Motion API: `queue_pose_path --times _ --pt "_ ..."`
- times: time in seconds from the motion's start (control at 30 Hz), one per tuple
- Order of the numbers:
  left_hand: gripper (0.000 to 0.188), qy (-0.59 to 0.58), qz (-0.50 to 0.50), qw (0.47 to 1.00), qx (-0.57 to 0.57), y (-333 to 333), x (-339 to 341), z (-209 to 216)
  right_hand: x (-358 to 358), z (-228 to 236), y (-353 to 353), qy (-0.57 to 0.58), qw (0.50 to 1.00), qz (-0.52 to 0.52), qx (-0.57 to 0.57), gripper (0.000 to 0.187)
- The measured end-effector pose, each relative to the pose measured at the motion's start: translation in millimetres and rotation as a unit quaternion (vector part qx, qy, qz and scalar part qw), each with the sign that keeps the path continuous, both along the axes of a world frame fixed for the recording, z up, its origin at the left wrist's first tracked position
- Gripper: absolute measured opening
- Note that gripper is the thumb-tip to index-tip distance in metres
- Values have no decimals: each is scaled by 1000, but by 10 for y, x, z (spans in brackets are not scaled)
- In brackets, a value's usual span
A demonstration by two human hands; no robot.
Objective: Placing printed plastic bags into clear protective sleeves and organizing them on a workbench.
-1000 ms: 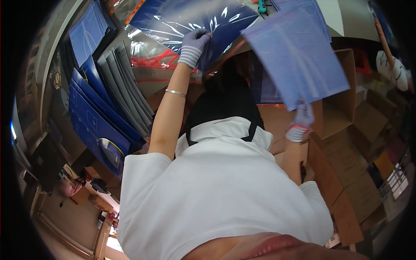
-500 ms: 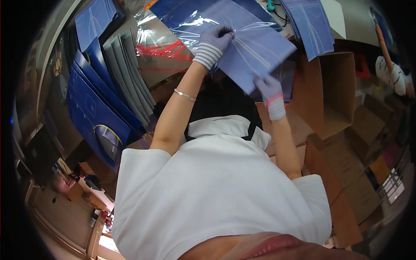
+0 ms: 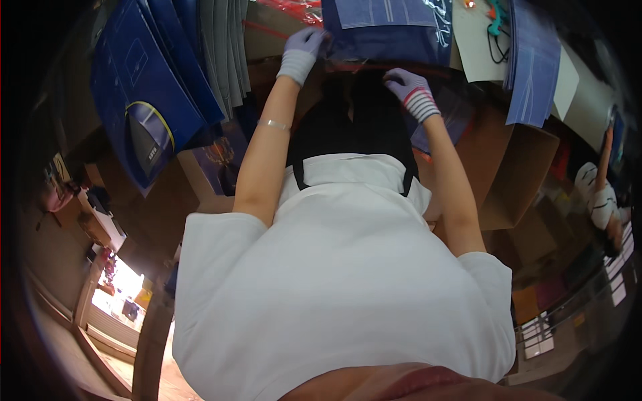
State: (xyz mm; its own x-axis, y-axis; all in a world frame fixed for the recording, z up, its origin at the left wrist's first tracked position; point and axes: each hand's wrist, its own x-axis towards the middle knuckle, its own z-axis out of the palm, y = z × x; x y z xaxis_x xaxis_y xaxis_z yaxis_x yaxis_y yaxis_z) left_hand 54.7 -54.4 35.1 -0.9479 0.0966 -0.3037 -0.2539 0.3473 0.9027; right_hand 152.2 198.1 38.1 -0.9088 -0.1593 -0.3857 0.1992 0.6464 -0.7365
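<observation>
My left hand [image 3: 304, 53], in a lilac knit glove with a striped cuff, is closed at the left edge of a shiny clear plastic bag [image 3: 438, 30] around dark blue material. A light blue sheet with white lines [image 3: 384, 13] lies flat at the bag's far part, cut off by the frame's top. My right hand [image 3: 409, 90], gloved alike, has its fingers pinched just below the bag's near right edge. Whatever is between those fingertips is too small to make out. A thin reddish strip runs along the bag's near edge between both hands.
Dark blue printed panels [image 3: 144, 87] and grey sheets [image 3: 224, 53] stand at the left. To the right are a stack of light blue sheets [image 3: 535, 63], a teal tool [image 3: 495, 23] with a black cord, and a cardboard box [image 3: 518, 177]. Another person [image 3: 602, 194] is at far right.
The light blue sheet has left my hands and lies flat at the top of the view. Both hands have drawn apart to the bag's near edge. The view has shifted.
</observation>
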Motion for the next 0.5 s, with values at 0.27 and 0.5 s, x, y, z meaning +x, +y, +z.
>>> queue_pose_path --times 0.27,0.5 --pt "33 -233 77 963 109 -57 650 -104 -297 44 -1039 132 976 125 123 23" --pt "34 -291 87 948 95 -110 512 -72 -367 149 -1266 103 973 141 151 22"
